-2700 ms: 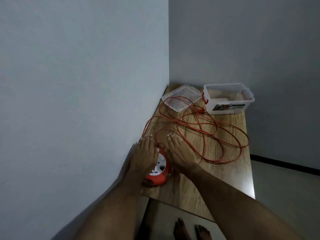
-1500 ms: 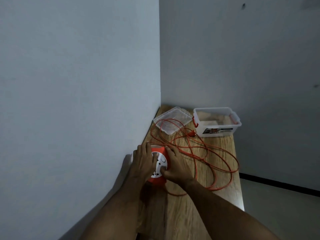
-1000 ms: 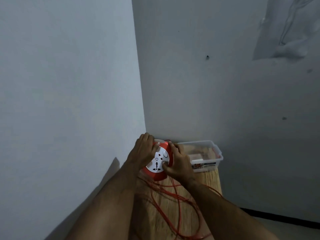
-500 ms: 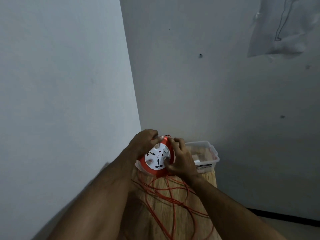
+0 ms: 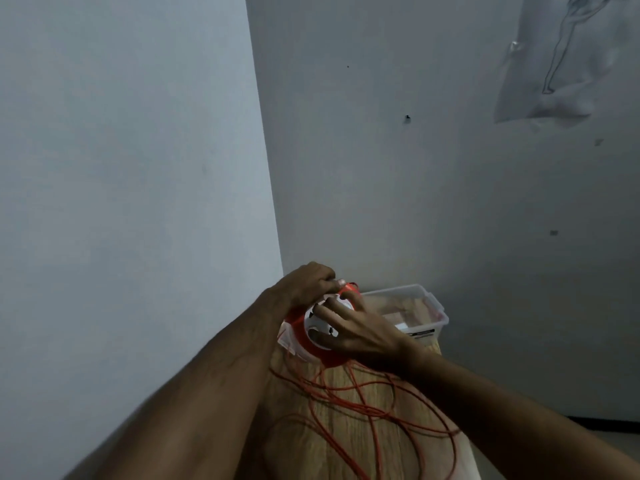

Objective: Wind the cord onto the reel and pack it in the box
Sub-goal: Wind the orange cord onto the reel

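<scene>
I hold the orange cord reel (image 5: 320,336), its white socket face toward me, up above the wooden table (image 5: 343,441). My left hand (image 5: 306,284) grips its top rim from the left. My right hand (image 5: 356,332) lies spread over the white face and right side. The orange cord (image 5: 349,407) hangs from the reel and lies in loose loops across the table. The clear plastic box (image 5: 427,310) stands open at the table's far end, just behind the reel.
The table sits in a corner, with a wall close on the left and another behind the box. The clear lid (image 5: 284,337) shows partly behind the reel at the left. A sheet of paper (image 5: 561,57) hangs high on the back wall. The floor lies beyond the table's right edge.
I lifted the reel off the table with both hands and raised it toward the box. My right hand shifted over the white face and the left closed on the top rim.
</scene>
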A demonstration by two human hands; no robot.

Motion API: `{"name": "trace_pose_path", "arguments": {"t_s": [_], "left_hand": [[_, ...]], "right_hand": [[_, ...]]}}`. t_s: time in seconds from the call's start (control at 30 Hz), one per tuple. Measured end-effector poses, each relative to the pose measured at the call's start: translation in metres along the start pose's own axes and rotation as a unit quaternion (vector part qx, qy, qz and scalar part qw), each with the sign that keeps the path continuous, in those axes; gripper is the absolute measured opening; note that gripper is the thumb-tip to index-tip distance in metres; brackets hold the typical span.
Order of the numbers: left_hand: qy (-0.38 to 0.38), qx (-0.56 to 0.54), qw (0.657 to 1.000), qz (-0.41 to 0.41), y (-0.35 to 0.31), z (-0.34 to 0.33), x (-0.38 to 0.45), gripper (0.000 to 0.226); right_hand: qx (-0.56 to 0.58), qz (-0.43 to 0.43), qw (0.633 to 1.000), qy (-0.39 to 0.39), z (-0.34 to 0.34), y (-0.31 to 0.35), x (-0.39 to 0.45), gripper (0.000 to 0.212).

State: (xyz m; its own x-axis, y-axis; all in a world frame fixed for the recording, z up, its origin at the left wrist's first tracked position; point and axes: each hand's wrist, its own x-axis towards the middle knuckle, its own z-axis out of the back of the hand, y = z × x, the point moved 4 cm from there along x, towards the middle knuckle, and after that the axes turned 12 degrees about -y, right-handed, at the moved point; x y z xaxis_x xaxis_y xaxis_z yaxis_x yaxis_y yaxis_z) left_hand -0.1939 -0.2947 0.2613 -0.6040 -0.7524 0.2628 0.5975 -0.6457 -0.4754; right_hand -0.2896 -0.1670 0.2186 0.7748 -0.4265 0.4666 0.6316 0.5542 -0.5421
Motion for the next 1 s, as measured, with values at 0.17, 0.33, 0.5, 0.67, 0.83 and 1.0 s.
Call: {"name": "trace_pose_path", "arguments": {"t_s": [0.17, 0.33, 0.5, 0.67, 0.83, 1.0], "left_hand": [[-0.016, 0.044, 0.998, -0.034, 0.001, -0.001, 0.002, 0.046], [-0.089, 0.043, 0.995, -0.029, -0.005, 0.002, 0.006, 0.047], [-0.09, 0.073, 0.992, -0.044, -0.019, -0.003, 0.015, 0.045], [-0.105, 0.032, 0.994, -0.009, -0.007, -0.01, 0.017, 0.05], [-0.138, 0.054, 0.989, -0.008, -0.014, -0.017, 0.021, 0.049], [-0.132, 0.059, 0.989, -0.008, -0.014, -0.022, 0.026, 0.045]], "right_hand": [[-0.004, -0.058, 0.998, 0.015, -0.005, -0.002, 0.005, 0.047], [0.072, -0.261, 0.963, -0.017, -0.005, -0.012, 0.006, 0.07], [0.161, -0.41, 0.894, -0.081, -0.007, -0.008, 0.012, 0.054], [0.216, -0.57, 0.781, -0.138, -0.009, -0.009, 0.005, 0.043], [0.252, -0.735, 0.606, -0.171, -0.015, -0.013, -0.001, 0.043], [0.334, -0.874, 0.279, -0.215, -0.038, -0.004, -0.005, 0.061]]}}
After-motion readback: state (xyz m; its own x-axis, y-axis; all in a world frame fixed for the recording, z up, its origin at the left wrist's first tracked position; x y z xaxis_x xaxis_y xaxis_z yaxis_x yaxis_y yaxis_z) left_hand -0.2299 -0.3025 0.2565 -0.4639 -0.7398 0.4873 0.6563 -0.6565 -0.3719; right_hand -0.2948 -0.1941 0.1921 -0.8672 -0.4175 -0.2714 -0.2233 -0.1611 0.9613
